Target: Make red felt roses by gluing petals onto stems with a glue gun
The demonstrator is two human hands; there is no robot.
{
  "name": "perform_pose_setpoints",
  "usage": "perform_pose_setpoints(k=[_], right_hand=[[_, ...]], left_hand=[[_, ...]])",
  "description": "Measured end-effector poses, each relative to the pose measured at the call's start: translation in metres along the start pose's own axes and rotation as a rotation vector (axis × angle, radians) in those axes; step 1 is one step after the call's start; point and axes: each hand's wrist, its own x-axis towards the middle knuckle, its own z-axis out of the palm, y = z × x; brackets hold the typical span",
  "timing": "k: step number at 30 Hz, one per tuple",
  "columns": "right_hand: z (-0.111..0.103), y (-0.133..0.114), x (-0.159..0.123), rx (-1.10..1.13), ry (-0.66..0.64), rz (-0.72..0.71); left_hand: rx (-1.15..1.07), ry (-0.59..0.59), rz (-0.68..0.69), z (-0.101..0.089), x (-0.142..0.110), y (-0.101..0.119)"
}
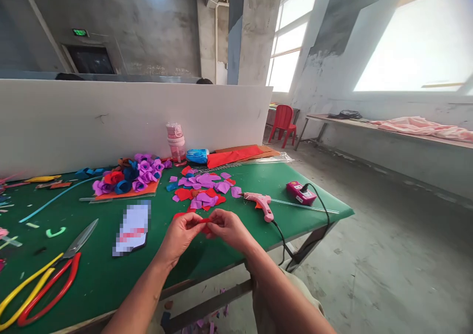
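Pinching a small red piece (204,222) by its two ends, thumb and fingers of the left hand (184,231) on one, those of the right hand (228,228) on the other, over the near part of the green bench (99,275). Hiding much of it with the fingers, so cannot tell its full shape. Partly behind the left hand, a red scrap (179,216).

Just beyond the hands, strewn loosely, purple, red and a few blue petals (205,180). To the right of these, lying on its side, a pink glue gun (262,203), with a clear stick (303,206) running from its rear and, near that, a pink box (299,192) with a black plug in it. To the left, a phone (132,228) with its screen blurred out, then scissors (55,272) with one yellow and one red handle, blades apart.

Farther back, bunched on an orange sheet (146,192), purple, blue and red flowers (142,171). Against the white board (136,122), a pink bottle (176,144), upright, next to a blue pack (197,156) and a red sheet (234,156).
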Motion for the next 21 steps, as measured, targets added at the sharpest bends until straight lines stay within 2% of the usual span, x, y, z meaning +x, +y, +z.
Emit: perform_pose_setpoints(k=[3,5,7,8,9,11,13,17,21], right_hand=[[-0.025,-0.007,-0.008,-0.184,0.123,-0.081],[-0.057,-0.01,-0.019,-0.36,0.321,-0.105],[-0.093,-0.011,-0.031,-0.553,0.589,0.001],[-0.109,-0.01,-0.036,-0.67,0.682,0.106],[-0.123,-0.008,-0.04,-0.711,0.715,0.163],[-0.142,-0.005,-0.041,-0.745,0.693,0.239],[-0.149,-0.004,-0.035,-0.737,0.624,0.275],[-0.144,-0.007,-0.018,-0.678,0.521,0.313],[-0.137,-0.011,-0.021,-0.545,0.429,0.343]], left_hand=[[0.126,0.068,0.027,0.0,0.003,-0.004],[0.171,0.041,-0.003,-0.001,0.004,-0.006],[0.181,-0.026,-0.058,-0.003,0.004,-0.007],[0.179,-0.056,-0.097,-0.004,0.003,-0.007],[0.174,-0.079,-0.135,-0.004,0.002,-0.008],[0.162,-0.106,-0.192,-0.005,0.002,-0.01],[0.171,-0.1,-0.207,-0.005,0.004,-0.013],[0.271,-0.014,-0.134,-0.006,0.009,-0.021],[0.371,0.017,-0.065,-0.009,0.01,-0.029]])
